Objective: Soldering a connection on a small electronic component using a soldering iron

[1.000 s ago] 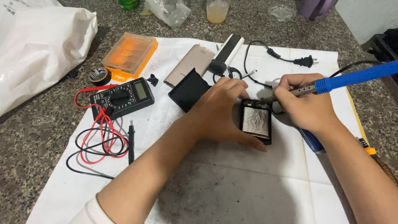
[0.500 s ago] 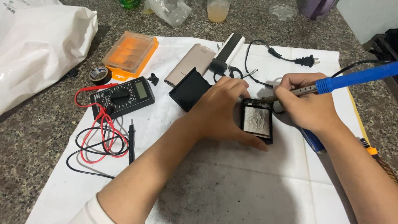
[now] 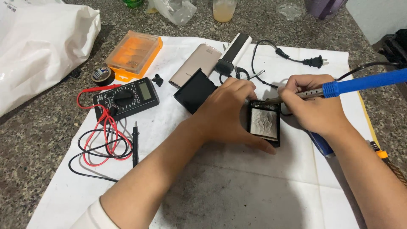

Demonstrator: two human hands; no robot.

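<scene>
Here, left hand (image 3: pixel 231 112) gripping open device (image 3: pixel 264 124) edge, right hand (image 3: pixel 313 105) holding soldering iron (image 3: pixel 339 88).

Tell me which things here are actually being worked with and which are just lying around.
In use: left hand steadying small black device; right hand holding blue soldering iron.
Lying about: multimeter, orange case, tape roll, power bank, white bag.

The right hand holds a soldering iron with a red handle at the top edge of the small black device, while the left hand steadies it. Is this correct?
Not quite: the head view shows the soldering iron has a blue handle. The right hand does hold it at the small black device, steadied by the left hand.
</scene>
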